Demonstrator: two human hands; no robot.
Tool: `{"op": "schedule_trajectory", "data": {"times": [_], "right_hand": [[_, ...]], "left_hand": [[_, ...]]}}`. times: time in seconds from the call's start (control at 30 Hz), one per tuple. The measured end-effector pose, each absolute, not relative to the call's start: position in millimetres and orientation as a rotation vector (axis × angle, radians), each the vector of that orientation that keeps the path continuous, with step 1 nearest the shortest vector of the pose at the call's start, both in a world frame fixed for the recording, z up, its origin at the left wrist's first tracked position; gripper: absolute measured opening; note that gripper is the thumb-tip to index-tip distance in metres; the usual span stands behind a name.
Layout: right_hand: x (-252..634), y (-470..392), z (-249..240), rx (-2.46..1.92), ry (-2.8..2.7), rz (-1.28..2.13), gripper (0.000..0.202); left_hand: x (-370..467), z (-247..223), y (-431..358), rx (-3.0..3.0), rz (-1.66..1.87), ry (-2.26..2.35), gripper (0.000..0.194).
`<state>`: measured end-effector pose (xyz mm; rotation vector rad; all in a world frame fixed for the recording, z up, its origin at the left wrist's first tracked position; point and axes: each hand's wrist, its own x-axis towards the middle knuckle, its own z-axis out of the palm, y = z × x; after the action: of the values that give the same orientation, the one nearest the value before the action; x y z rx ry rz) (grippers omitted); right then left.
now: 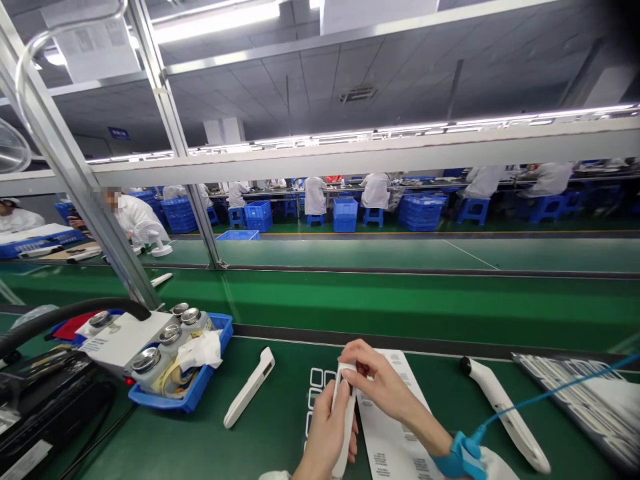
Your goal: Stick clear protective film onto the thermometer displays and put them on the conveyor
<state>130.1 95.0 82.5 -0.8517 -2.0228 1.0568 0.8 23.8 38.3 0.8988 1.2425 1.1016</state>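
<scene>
My left hand point(327, 427) is wrapped round a white handheld device point(345, 437), held upright and tilted over the green bench. At the device's upper end, the bent fingers of my right hand point(375, 380) press on it. Behind my hands lies a white printed sheet point(395, 440). White square-framed pieces point(316, 378) sit just left of the device. Similar white devices rest on either side, one at the left point(250, 388) and one at the right point(507, 413). A blue wrist strap point(461, 457) with a cord circles my right wrist.
A blue tray point(193, 393) holds metal-topped bottles and a white cloth at the left, beside a white box point(127, 340) and black equipment point(50, 400). Striped parts point(575, 400) lie far right. Beyond a green belt point(400, 300), people in white sit near blue crates point(345, 215).
</scene>
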Motion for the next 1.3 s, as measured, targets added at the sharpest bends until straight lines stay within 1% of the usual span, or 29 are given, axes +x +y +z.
{"op": "schedule_trajectory", "data": {"times": [0.1,0.17,0.2,0.23,0.3,0.33,0.4,0.43,0.47,0.53,0.57,0.63,0.7,0.8,0.87,1.03,1.17,1.23,1.3], "right_hand": [[138.9,91.7,97.2,-0.846,-2.194,1.131,0.02],[144.8,87.1,108.2,-0.851,-2.335,1.174,0.027],[147.0,85.5,111.4,-0.853,-2.391,1.159,0.029],[148.7,85.7,112.0,-0.86,-2.427,1.117,0.027],[151.3,94.3,104.1,-0.895,-2.447,0.985,0.017],[152.7,103.9,96.0,-0.942,-2.427,0.913,0.016],[157.4,133.7,75.5,-1.134,-2.308,0.776,0.022],[160.9,152.6,65.2,-1.279,-2.213,0.7,0.025],[165.0,172.9,56.2,-1.468,-2.079,0.633,0.028],[174.6,212.6,44.2,-1.635,-1.934,0.555,0.03],[179.3,229.8,41.3,-1.706,-1.87,0.514,0.03],[186.6,255.4,39.8,-1.792,-1.79,0.453,0.031],[188.8,267.6,40.3,-1.827,-1.751,0.407,0.036],[179.6,263.3,38.2,-1.755,-1.787,0.351,0.043],[165.5,249.0,34.6,-1.618,-1.904,0.35,0.04],[119.6,201.3,24.0,-1.237,-2.245,0.511,0.028],[97.3,180.7,21.9,-1.12,-2.236,0.529,0.007],[93.2,178.8,23.8,-1.095,-2.192,0.556,0.006],[91.4,180.4,26.9,-1.07,-2.144,0.627,0.01]], "left_hand": [[-5.6,36.5,23.1,1.01,1.039,1.233,0.063],[-12.0,39.6,22.4,1.063,0.968,1.209,0.06],[-17.0,43.4,22.5,1.119,0.944,1.208,0.058],[-23.9,48.6,23.2,1.204,0.946,1.224,0.056],[-45.6,60.1,26.2,1.42,1.043,1.318,0.051],[-60.5,64.7,28.4,1.523,1.13,1.403,0.047],[-96.4,67.3,32.8,1.631,1.274,1.646,0.035],[-115.5,64.4,34.4,1.652,1.289,1.797,0.034],[-133.8,58.8,35.3,1.663,1.243,1.949,0.039],[-163.8,42.2,35.2,1.633,1.003,2.134,0.056],[-174.2,33.1,34.2,1.613,0.868,2.155,0.058],[-184.7,18.0,31.4,1.595,0.715,2.135,0.049],[-184.1,10.7,28.4,1.614,0.725,2.102,0.039],[-172.8,13.4,27.5,1.612,0.865,2.068,0.032],[-163.3,18.5,31.9,1.517,0.972,2.033,0.029],[-136.8,22.7,58.0,1.24,1.16,1.836,0.013],[-116.6,22.7,77.3,1.18,1.186,1.707,0.016],[-109.2,24.0,83.8,1.14,1.217,1.645,0.019],[-103.8,26.1,88.5,1.091,1.254,1.583,0.025]]}}
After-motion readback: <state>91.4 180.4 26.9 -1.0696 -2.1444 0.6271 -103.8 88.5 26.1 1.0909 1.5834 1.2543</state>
